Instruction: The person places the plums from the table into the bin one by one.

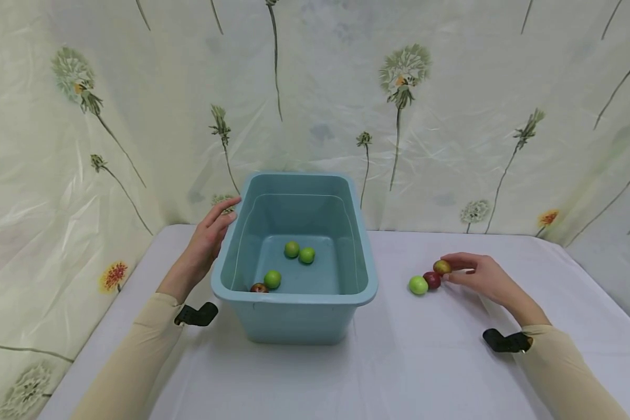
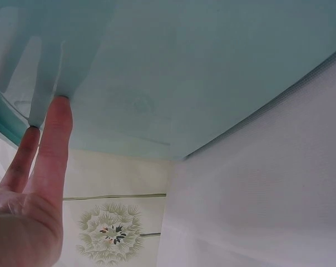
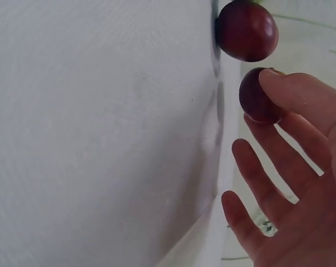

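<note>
My right hand [image 1: 485,283] pinches a reddish-yellow plum [image 1: 441,267] between thumb and fingers at the right of the table. In the right wrist view this plum [image 3: 256,99] looks dark, and the other fingers are spread beside it. A dark red plum [image 1: 432,280] and a green plum [image 1: 417,285] lie side by side just left of it. My left hand [image 1: 206,242] touches the left side of a blue plastic tub [image 1: 294,319]. Its fingertips [image 2: 59,108] lie straight against the tub's outer wall below the rim.
Inside the tub are several plums, among them a green one [image 1: 272,279] and a red one [image 1: 259,287] partly hidden by the front rim. A white cloth [image 1: 415,361] covers the table. Behind it hangs a curtain [image 1: 315,87] printed with dandelions.
</note>
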`<state>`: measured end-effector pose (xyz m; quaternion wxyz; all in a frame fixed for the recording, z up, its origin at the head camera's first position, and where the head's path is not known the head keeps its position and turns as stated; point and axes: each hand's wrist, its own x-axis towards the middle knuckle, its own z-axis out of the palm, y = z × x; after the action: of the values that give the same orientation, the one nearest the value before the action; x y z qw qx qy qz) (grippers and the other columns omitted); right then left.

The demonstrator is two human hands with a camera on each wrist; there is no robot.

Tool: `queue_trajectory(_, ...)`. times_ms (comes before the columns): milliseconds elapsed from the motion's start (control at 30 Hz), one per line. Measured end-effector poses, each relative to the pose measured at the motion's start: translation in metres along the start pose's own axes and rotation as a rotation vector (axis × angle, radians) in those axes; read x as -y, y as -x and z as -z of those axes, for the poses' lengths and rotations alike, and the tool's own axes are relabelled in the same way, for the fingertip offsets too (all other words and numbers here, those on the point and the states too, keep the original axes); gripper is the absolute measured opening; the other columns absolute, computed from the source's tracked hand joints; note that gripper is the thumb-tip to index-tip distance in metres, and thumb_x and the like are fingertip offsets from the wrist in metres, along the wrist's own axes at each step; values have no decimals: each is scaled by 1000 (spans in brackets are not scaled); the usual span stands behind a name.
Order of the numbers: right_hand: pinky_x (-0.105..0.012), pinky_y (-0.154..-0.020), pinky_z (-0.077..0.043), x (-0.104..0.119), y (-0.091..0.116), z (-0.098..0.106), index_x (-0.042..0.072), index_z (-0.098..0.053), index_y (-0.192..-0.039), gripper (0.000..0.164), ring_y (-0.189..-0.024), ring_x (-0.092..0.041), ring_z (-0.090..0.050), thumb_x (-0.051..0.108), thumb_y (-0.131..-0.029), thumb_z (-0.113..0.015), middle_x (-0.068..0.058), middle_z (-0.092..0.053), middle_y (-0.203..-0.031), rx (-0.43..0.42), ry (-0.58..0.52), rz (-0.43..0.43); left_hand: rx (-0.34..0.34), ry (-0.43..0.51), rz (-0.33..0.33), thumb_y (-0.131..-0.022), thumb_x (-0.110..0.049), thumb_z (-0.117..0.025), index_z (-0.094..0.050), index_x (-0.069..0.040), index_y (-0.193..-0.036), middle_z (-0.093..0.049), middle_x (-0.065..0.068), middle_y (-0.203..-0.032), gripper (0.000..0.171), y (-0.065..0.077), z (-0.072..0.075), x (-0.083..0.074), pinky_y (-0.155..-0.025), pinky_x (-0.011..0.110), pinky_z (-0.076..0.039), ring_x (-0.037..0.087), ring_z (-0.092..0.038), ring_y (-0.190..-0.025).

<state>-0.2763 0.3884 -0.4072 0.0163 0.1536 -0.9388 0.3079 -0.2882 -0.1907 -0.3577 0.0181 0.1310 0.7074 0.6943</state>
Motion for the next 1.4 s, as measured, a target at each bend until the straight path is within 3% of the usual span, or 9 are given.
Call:
queue_trajectory(167,-23,-85,-47,6,-2,3,5,-60,-131,46,-113,-31,-57,29,-93,-70,-13,-65,-121,-4,6,-33,-1,0,-1,-101,-47,-48,-38,-29,-149,-46,8,-141,53,0,0,0,-85,36,-53,29,-53,-125)
queue_trajectory(467,-20,-85,-46,26,-3,2,6,-60,-131,48,-113,-30,-58,35,-94,-68,-12,-65,-121,-19,-19,-52,0,-2,0,-101,-47,-49,-39,-29,-149,-45,7,-142,52,0,0,0,-87,39,-51,29,-51,-127)
queue_trajectory(967,-44,-91,-48,58,-11,-3,8,-60,-131,49,-110,-27,-59,37,-93,-69,-10,-67,-119,-69,-21,-1,5,-8,-6,-101,-47,-49,-39,-30,-149,-42,6,-144,52,-1,1,2,-94,48,-47,29,-49,-130)
queue_trajectory(1233,-26,-86,-47,69,-16,-10,11,-60,-132,48,-110,-27,-59,37,-93,-69,-8,-66,-121,-103,-46,16,8,-12,-11,-101,-47,-49,-39,-30,-148,-44,6,-143,52,0,1,0,-89,45,-50,29,-51,-128)
queue_trajectory(1400,-37,-90,-48,78,-19,-13,10,-60,-133,49,-111,-29,-59,38,-93,-68,-10,-64,-123,-109,-47,19,9,-12,-14,-101,-47,-49,-39,-30,-149,-44,6,-144,52,0,1,0,-91,49,-49,29,-51,-128)
